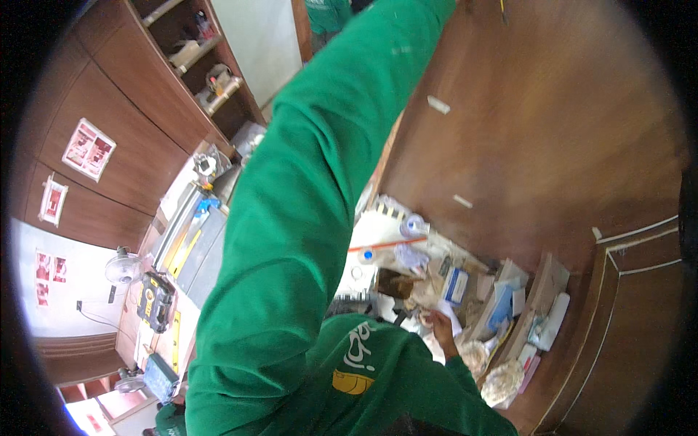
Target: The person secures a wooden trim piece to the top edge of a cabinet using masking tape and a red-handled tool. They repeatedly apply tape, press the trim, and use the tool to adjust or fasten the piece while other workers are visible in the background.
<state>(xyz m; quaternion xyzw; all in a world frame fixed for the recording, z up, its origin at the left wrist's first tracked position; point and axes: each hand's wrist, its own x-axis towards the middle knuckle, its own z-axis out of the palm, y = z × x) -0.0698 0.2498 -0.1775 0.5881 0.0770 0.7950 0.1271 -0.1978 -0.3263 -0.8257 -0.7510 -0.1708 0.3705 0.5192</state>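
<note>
My left arm [291,196], in a green sleeve, reaches up across the middle of the view against a large brown wood panel [538,123]. Its hand lies beyond the top edge. Low and right of centre, my right hand [440,329] is held close to my body with its fingers bent and closed. A small, pale, rounded thing [424,317] shows at the fingertips; I cannot make out its kind. Beyond that hand, a blue-and-white box [455,285] and clear plastic bottles [413,226] stand among clutter on a white surface [374,231].
Open trays [545,280] with rags and packages are at the right. On the left bench lie grey boards [203,254], a yellow level [177,341] and a black tool case [155,301], near a fan [123,267]. Parts of people in green [327,13] show at the top and lower left.
</note>
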